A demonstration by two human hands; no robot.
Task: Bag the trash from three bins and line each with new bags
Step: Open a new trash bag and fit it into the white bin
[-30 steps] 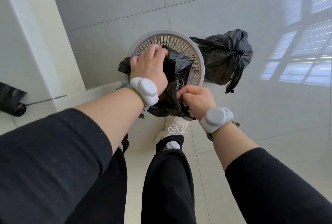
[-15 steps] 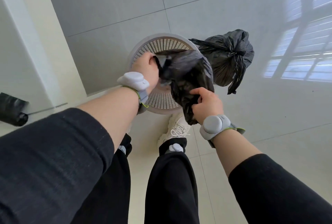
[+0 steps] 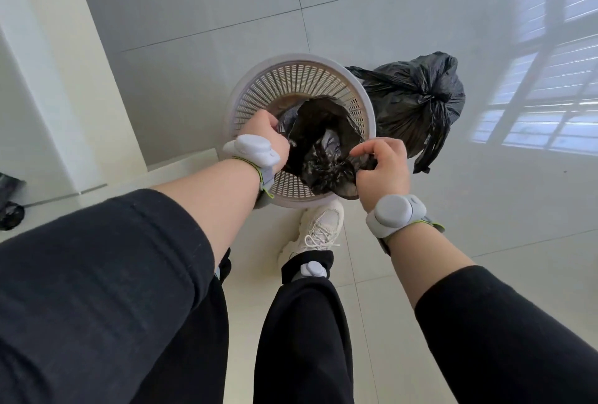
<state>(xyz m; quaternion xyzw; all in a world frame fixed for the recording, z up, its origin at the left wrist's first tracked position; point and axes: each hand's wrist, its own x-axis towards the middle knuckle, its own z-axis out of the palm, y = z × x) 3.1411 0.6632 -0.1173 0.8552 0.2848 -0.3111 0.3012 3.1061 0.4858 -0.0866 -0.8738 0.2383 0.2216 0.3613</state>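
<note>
A round white perforated bin stands on the tiled floor in front of my feet. A new black bag hangs into its mouth, partly spread apart. My left hand grips the bag's left edge inside the bin. My right hand pinches the bag's right edge above the near rim. A full, knotted black trash bag sits on the floor against the bin's right side.
A white wall or pillar rises at the left, with a step edge beside the bin. Another black bag lies at the far left edge. My white shoe stands just under the bin's near rim.
The new bag has been pulled apart and lowered into the bin's mouth. My hands have moved away from each other, left inside the bin and right to the near rim.
</note>
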